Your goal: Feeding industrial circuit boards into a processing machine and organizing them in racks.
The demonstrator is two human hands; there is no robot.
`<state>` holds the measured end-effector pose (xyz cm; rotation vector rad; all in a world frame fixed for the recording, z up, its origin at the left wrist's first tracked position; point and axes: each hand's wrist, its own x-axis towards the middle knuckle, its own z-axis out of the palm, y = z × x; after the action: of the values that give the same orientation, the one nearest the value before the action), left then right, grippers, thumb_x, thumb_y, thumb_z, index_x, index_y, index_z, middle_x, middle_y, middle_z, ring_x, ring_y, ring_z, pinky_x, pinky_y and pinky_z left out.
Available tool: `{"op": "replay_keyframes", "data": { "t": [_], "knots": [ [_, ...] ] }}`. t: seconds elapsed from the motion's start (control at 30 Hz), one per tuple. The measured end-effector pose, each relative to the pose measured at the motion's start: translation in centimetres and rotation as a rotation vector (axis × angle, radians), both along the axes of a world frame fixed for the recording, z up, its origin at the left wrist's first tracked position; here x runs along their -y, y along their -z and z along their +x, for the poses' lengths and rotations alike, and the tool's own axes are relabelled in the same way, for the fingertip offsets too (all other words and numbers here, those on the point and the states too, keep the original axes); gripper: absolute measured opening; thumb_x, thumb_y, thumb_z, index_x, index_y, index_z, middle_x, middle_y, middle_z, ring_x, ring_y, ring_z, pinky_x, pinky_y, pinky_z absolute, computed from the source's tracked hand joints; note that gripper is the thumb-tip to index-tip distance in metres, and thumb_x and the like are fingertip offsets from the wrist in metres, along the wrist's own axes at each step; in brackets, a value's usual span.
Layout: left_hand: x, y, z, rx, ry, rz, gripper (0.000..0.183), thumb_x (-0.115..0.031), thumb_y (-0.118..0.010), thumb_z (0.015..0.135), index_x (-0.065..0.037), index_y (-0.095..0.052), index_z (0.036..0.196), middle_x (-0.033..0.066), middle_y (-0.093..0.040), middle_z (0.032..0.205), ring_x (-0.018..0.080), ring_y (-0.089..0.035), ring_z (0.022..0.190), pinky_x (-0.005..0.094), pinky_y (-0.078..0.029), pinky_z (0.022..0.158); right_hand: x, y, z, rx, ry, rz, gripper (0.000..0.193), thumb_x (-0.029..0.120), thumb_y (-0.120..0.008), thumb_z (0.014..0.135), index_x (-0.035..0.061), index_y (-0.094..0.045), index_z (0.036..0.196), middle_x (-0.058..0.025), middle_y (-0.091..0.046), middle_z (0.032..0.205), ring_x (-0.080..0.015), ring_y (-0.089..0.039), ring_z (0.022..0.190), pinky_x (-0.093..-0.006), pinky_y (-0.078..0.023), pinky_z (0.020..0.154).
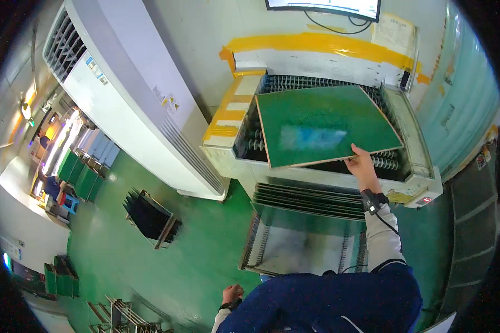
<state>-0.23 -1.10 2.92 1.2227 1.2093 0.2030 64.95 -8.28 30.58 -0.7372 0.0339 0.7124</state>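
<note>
My right hand [362,164] grips the near edge of a large green panel [316,119], its thumb on top and the other fingers underneath. The panel, which looks like a circuit board blank with a copper-coloured edge, lies tilted over the roller bed [386,161] of a white machine and reflects a pale light. Low down beside my body is my left hand [232,293], its fingers curled in and nothing visible in them. Below the machine, a slotted rack [303,244] holds several similar panels [311,200] standing on edge at its far side.
A tall white air conditioner [144,105] stands left of the machine. On the green floor are a small rack [164,236] of dark panels and metal frames [122,316]. A monitor [328,6] hangs above; a pale curtain [455,105] is at right. People work far left.
</note>
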Motion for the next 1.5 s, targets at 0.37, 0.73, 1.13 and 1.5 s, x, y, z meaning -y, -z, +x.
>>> {"op": "replay_keyframes", "data": {
  "t": [0.37,0.73,1.13,1.5],
  "knots": [
    [0.8,-1.2,-1.0,-0.198,0.485,0.396,0.014,-0.014,-0.053,0.08,-0.001,-0.049,0.083,0.0099,-0.056,0.073,0.0207,-0.055,0.063,0.033,-0.041,0.051,-6.3,6.3,9.0,-0.007,0.019,0.062,0.016,0.012,-0.059,0.08,0.0055,-0.045,0.078,-0.0078,-0.048,0.076,-0.0204,-0.044,0.076,-0.0389,-0.044,0.082],
    [0.3,-0.1,-0.2,-0.101,0.122,0.112,0.013,-0.008,-0.054,0.079,0.005,-0.052,0.083,0.0129,-0.055,0.071,0.0221,-0.053,0.059,0.0329,-0.045,0.053,-7.2,2.8,9.5,-0.021,-0.063,0.038,0.022,0.017,-0.053,0.082,-0.0005,-0.048,0.094,-0.0147,-0.057,0.089,-0.0239,-0.059,0.079,-0.029,-0.051,0.067],
    [0.0,1.9,-0.8,-0.009,0.087,0.089,0.021,-0.012,-0.056,0.081,0.009,-0.053,0.087,0.014,-0.057,0.075,0.0228,-0.056,0.062,0.0347,-0.047,0.055,-4.9,-0.2,5.8,0.284,-0.305,-0.169,0.024,0.023,-0.055,0.081,0.0014,-0.051,0.09,-0.0118,-0.059,0.088,-0.0187,-0.057,0.08,-0.0256,-0.046,0.066],
    [0.1,-1.6,0.4,-0.494,0.765,0.75,0.013,-0.018,-0.057,0.077,-0.005,-0.056,0.078,0.0044,-0.058,0.07,0.0184,-0.056,0.062,0.0298,-0.046,0.058,-4.2,-2.4,0.2,0.478,-0.38,-0.605,0.021,0.023,-0.055,0.079,0.0025,-0.056,0.084,-0.0099,-0.062,0.075,-0.015,-0.059,0.062,-0.0265,-0.049,0.054]
  ]
}}
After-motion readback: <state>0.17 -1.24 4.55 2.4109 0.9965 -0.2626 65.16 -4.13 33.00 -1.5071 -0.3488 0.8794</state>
